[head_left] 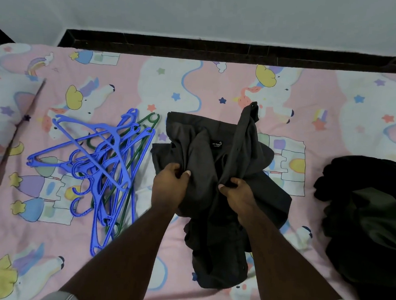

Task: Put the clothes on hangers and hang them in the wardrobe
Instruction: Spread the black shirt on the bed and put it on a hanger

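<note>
Both hands, left hand [170,183] and right hand [236,192], gripping grey shirt [206,155] (bunched), blue hangers [102,157] left, dark clothes [366,208] right

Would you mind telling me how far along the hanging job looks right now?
Nothing looks finished: no garment is on a hanger, and no wardrobe is in view. In hand: the left hand and right hand both grip the grey shirt over the bed. Left: fitting it onto one of the blue hangers, hanging it, then the dark clothes pile.

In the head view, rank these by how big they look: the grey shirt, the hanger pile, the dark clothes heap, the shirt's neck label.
1. Grey shirt
2. Hanger pile and dark clothes heap: similar, heap cut off by the frame
3. Neck label
</note>
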The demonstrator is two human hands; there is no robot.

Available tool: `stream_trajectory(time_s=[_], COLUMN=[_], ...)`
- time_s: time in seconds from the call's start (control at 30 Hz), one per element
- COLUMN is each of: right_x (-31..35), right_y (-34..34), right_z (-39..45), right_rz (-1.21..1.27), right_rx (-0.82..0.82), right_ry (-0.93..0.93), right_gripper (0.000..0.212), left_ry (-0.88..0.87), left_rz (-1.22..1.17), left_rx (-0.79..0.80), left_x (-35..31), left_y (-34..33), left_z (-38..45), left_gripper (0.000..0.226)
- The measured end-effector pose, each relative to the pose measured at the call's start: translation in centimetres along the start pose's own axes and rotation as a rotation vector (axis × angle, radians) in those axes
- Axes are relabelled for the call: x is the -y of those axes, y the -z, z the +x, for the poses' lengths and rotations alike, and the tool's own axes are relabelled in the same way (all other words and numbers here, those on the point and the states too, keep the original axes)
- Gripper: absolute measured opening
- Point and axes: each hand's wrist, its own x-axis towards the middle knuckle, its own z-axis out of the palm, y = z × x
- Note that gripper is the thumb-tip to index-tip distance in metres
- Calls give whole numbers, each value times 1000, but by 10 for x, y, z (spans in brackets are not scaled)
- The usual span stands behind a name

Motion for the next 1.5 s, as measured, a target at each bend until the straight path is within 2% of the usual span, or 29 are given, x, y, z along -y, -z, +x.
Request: stream_trajectory(time_s=[0.1, 0.2, 0.27, 0.37, 0.47, 0.57, 0.63, 0.7, 0.73, 0.77, 0.83, 0.87, 0.9, 0.97, 1.1, 1.17, 1.23, 1.37, 1.43, 1.5], right_x=[-2, 1, 6, 13, 29, 50, 60, 58, 49, 35, 3, -12, -23, -31, -18, -4, 7, 20, 24, 25], right_y=[1, 5, 9, 12, 17, 27, 30, 26, 22, 18, 12, 11, 11, 13, 15, 13, 11, 11, 11, 10], right_z=[0, -6, -11, -23, -41, -66, -85, -101, -105, -105, -105, -104, -104, -104, -99, -94, -86, -65, -52, -36], right_rz=[44, 118, 113, 130, 116, -76, -154, -168, -215, -323, -624, -722, -760, -711, -551, -443, -330, -237, -217, -225], right_rx=[-15, -58, -65, -55, -158, -339, -421, -420, -355, -230, 104, 226, 283, 245, -18, -62, -66, -80, -78, -48], right_ry=[25, 12, 3, -19, 78, 321, 473, 533, 518, 466, 304, 246, 216, 204, 235, 260, 237, 236, 258, 251], right_gripper=[36, 16, 11, 14, 13, 9, 10, 13, 14, 15, 18, 21, 23, 21, 12, 12, 15, 25, 34, 43], left_ry=[-74, -70, -30, -42, -186, -390, -587, -760, -784, -735, -417, -297, -249, -259, -201, -207, -259, -406, -492, -505], left_rz=[38, 3, -77, -139, -58, 120, 187, 282, 379, 475, 528, 485, 420, 334, 189, 159, 131, 108, 158, 245], left_rx=[-72, -116, -155, -247, -319, -435, -451, -359, -245, -55, 388, 540, 626, 640, 349, 223, 173, 200, 295, 417], left_x=[4, 1, -7, -20, -46, -88, -104, -94, -78, -56, -14, 3, 14, 19, 8, 0, -7, -20, -26, -28], left_y=[3, 11, 19, 38, 66, 100, 107, 86, 66, 43, 8, 1, -4, -5, 0, 3, 3, -4, -12, -21], left_z=[-1, -2, -5, -10, -11, -11, -21, -42, -56, -67, -81, -86, -89, -92, -84, -75, -68, -52, -40, -28], left_gripper=[18, 16, 16, 18, 18, 20, 17, 15, 16, 19, 35, 43, 47, 43, 21, 13, 13, 33, 45, 55])
